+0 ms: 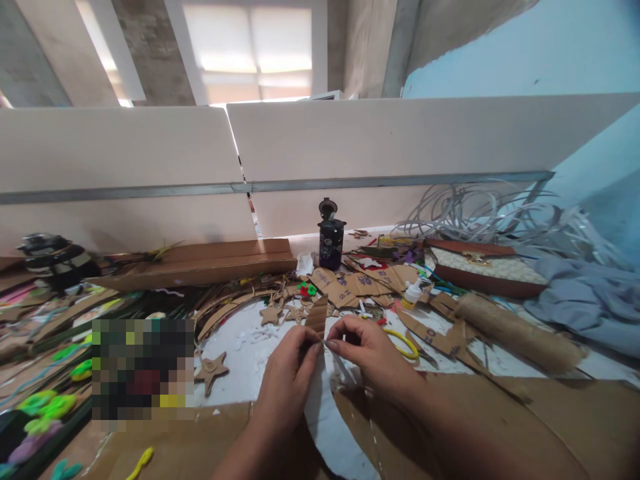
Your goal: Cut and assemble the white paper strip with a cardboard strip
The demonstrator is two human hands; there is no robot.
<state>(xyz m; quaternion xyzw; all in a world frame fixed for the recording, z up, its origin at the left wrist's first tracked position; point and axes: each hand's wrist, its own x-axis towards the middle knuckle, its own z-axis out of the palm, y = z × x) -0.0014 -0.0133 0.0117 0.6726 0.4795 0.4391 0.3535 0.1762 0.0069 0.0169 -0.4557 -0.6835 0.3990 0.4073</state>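
Two bare hands meet at the middle of the view, above a white surface littered with craft pieces. The left hand (291, 365) is nearly closed, its thumb and index fingertip pinched together at the lower end of one corrugated cardboard strip (317, 317). The right hand (369, 350) pinches at the same spot, its other fingers curled, the two sets of fingertips just beside each other. The strip points away from the person, towards one dark bottle (331, 245) with its lid flipped open.

Three cardboard stars lie left of the strip: one five-pointed star (213, 371) nearer the person, and two more (271, 314) (296, 313) farther back. Just beyond them sit one red and one green ornament (307, 290), side by side. To the right are one small glue bottle (413, 293), one yellow loop handle (406, 344), one brown cardboard roll (520, 332) and one handbag (487, 268). One bundle of pale tubing (465, 208) lies behind the bag. One yellow fuzzy stem (142, 463) rests on cardboard at lower left. Overlapping cardboard scraps are too many to count.
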